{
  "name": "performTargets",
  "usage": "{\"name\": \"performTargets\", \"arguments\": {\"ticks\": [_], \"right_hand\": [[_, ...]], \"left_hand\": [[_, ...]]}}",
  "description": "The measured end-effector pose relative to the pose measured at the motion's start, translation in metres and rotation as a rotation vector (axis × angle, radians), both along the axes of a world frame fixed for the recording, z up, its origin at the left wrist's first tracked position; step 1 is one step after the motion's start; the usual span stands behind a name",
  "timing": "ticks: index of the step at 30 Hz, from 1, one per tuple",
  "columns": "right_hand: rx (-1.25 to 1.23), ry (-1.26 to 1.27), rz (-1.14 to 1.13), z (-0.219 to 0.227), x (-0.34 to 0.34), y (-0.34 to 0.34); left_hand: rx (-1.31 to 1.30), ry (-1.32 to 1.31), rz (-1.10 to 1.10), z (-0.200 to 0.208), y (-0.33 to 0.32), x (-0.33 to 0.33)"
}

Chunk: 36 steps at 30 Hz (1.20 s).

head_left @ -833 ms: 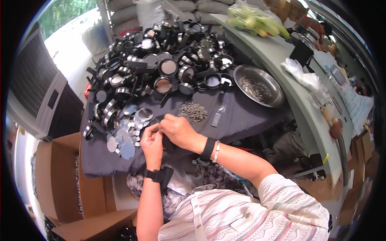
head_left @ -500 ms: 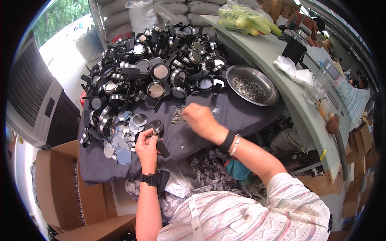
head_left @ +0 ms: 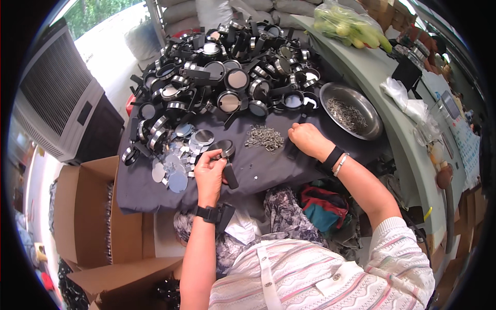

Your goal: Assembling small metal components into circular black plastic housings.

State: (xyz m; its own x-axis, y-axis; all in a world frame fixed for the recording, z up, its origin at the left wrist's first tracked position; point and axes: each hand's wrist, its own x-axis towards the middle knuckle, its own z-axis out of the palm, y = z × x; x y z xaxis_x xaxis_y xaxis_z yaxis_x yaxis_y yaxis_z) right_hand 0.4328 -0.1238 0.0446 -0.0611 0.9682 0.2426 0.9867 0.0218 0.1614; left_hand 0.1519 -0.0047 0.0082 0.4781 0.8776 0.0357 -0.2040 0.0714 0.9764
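My left hand is closed on a round black part with a flat handle, held low over the table's front side, the handle hanging toward me. To its right, a little pile of small metal clips lies on the dark cloth. Beyond that pile, my right hand is closed with fingertips together, low over the cloth; what they hold, if anything, is hidden. Left of my left hand are scattered thin silvery discs and small pale pieces.
A big heap of similar black round parts with metal rims fills the table's back. At right stands a metal bowl of small metal pieces. An open cardboard box is at left, below an air cooler. A vegetable bag sits on the side counter.
My right hand has moved off the clip pile to the right, uncovering it. My left hand keeps the black part. The whole view has shifted, so the table appears further right and higher.
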Motion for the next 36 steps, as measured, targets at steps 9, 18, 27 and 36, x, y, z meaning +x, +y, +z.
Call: {"name": "performTargets", "arguments": {"ticks": [9,18,27,36], "right_hand": [[-0.030,-0.194,0.073,0.000,0.004,0.005],[0.176,0.986,0.149,0.015,-0.080,0.017],[0.195,1.230,0.200,-0.011,-0.146,0.047],[0.374,1.259,0.107,-0.027,-0.161,0.041]], "left_hand": [[0.044,0.019,0.032,-0.003,-0.001,-0.001],[-0.015,-0.005,-0.037,0.003,0.002,-0.004],[-0.066,-0.024,-0.077,0.006,0.005,-0.006],[-0.069,0.010,-0.035,0.011,0.000,-0.003]]}}
